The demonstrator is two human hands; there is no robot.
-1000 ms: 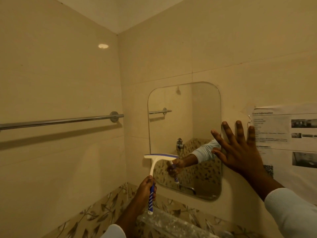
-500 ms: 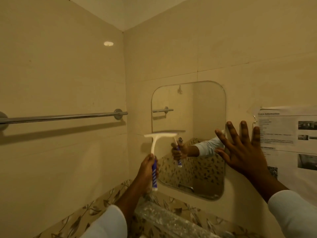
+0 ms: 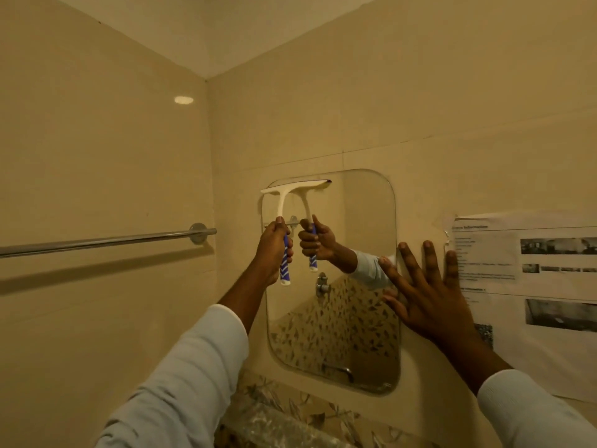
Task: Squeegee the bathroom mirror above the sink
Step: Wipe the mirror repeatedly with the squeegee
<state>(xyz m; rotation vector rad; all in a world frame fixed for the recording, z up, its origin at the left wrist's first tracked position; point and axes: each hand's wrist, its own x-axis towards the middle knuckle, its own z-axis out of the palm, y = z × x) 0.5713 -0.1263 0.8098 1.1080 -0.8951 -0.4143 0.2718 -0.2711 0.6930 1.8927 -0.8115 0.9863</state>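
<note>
Now, squeegee (image 3: 281, 191) on mirror (image 3: 365, 218); notice (image 3: 484, 253) illegible.

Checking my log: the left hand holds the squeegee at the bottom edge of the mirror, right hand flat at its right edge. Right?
No. The head view shows the squeegee at the top edge of the mirror, not the bottom. The left hand does hold it, and the right hand is flat at its right edge.

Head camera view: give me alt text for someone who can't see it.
A left hand holds a white squeegee by its blue handle, blade at the top left corner of a wall mirror. The right hand rests flat across the mirror's right edge.
</note>
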